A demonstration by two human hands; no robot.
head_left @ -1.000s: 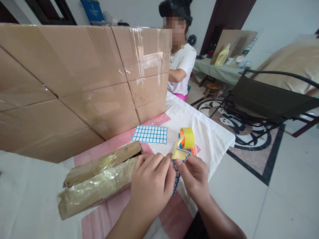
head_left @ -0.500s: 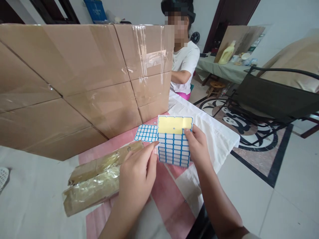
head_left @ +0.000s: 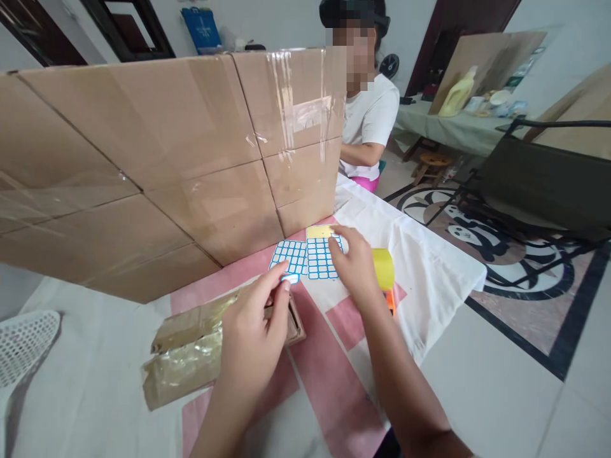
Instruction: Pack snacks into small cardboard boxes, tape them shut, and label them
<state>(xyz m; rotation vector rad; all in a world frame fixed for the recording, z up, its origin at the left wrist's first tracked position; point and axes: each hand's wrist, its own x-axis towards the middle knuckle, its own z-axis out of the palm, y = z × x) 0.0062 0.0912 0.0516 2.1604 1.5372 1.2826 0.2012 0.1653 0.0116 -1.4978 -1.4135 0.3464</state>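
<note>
My left hand (head_left: 255, 327) pinches a small blue-edged label (head_left: 291, 278) between thumb and index finger. Beneath it lies a small cardboard box (head_left: 184, 369) with glossy tape along its flaps, its inside showing at the right end. My right hand (head_left: 353, 261) hovers at the right edge of a label sheet (head_left: 321, 261), fingers apart; whether they touch it is hard to see. That sheet has blue-outlined labels and a yellow strip at the top. A second label sheet (head_left: 281, 253) lies to its left. Partly behind my right wrist is a yellow roll (head_left: 383, 268) with an orange part.
A wall of taped cardboard boxes (head_left: 200, 146) stands along the far side of the cloth-covered table (head_left: 429, 267). Beyond it sits a person in a white shirt (head_left: 377, 117). A dark folding chair (head_left: 548, 184) is at the right, a white perforated object (head_left: 28, 343) at the left.
The label sheet has gone from my right hand down onto the table. My left hand now has a label between its fingertips. The yellow roll has come into sight.
</note>
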